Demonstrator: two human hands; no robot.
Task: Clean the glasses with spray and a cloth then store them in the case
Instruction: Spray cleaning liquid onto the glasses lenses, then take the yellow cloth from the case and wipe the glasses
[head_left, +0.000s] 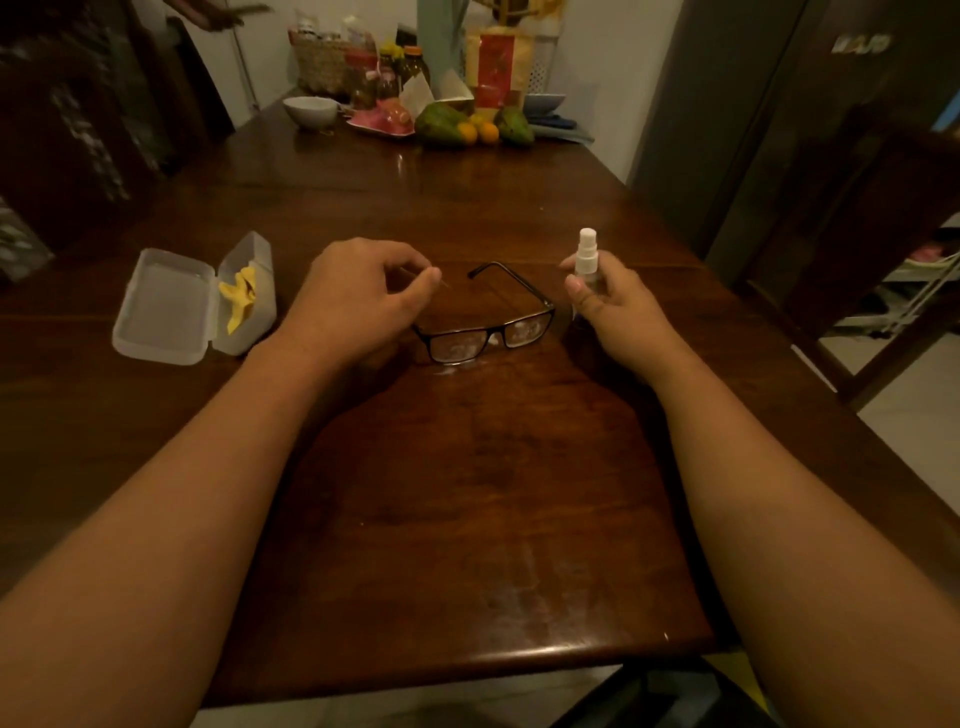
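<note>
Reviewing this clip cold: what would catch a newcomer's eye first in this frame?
Probably the black-framed glasses lying open at the middle of the dark wooden table, between two bare forearms. The right hand holds a small white spray bottle upright just right of them, while the left hand pinches near one temple. To the left an open clear case holds a crumpled yellow cloth.

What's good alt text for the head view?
A right hand holds a small spray bottle beside black glasses on a wooden table; the left hand pinches one arm. An open case holds a yellow cloth.
</note>
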